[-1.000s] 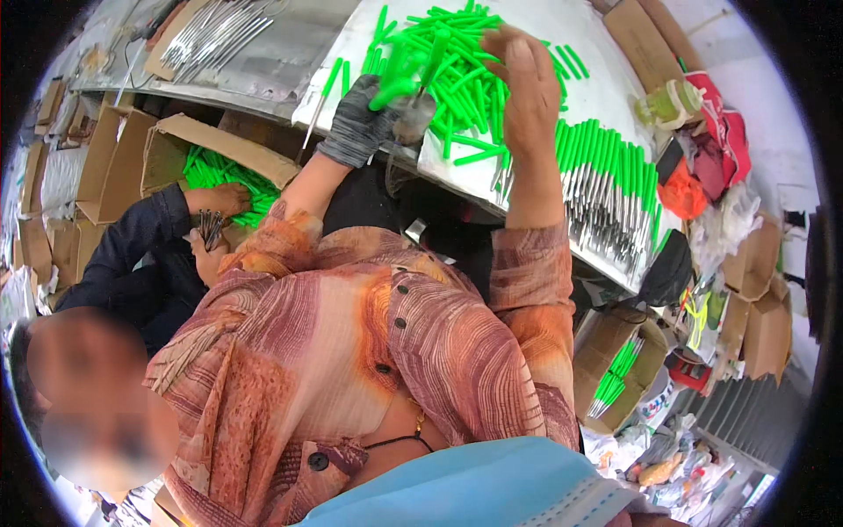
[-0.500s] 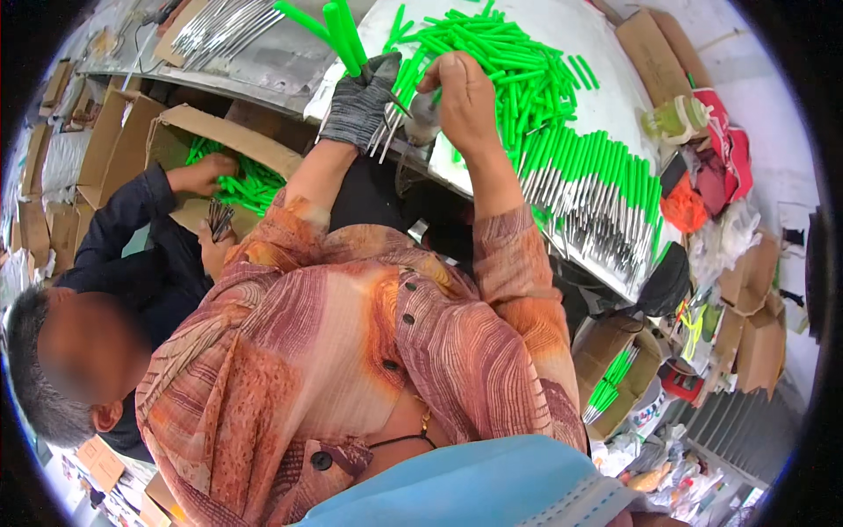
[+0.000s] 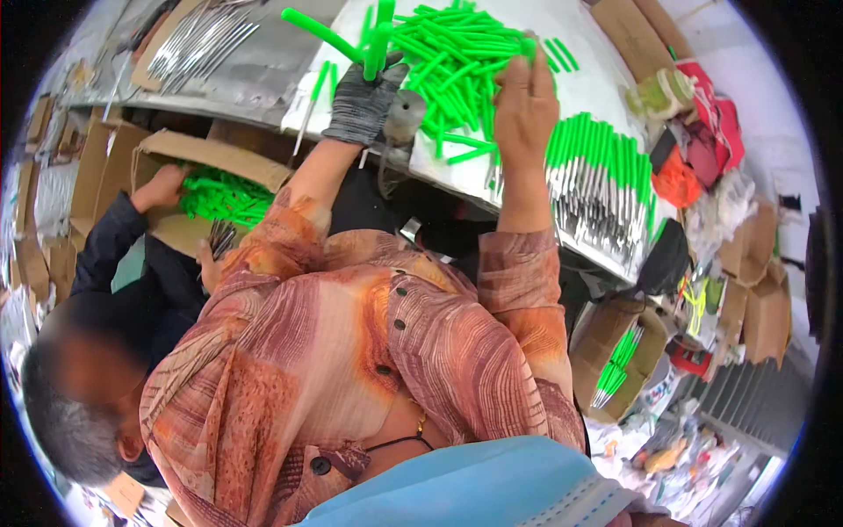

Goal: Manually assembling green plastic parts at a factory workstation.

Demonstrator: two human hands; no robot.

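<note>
My left hand point(image 3: 364, 104), in a grey knit glove, is closed around several green tubes point(image 3: 378, 53) that stick up from the fist. One more green tube point(image 3: 318, 33) slants out toward the upper left. My bare right hand point(image 3: 525, 114) reaches up at the right side of a loose heap of green tubes point(image 3: 457, 61). A green end shows between its fingertips, which are pressed together around it. To the right of that wrist lies a row of metal rods with green handles point(image 3: 601, 167). A rounded metal part point(image 3: 405, 114) sits at the table edge beside the glove.
A co-worker's hand point(image 3: 162, 188) is at a carton of green pieces point(image 3: 224, 198) on the left. Bare metal rods point(image 3: 202, 48) lie at the upper left. A carton point(image 3: 645, 351) with green-handled rods stands at the lower right. A green bottle point(image 3: 660, 94) is on the right.
My right hand has moved right from beside the glove to the heap's right side. My left hand still grips the tubes, now more upright. The co-worker's hand has shifted left to the carton's edge.
</note>
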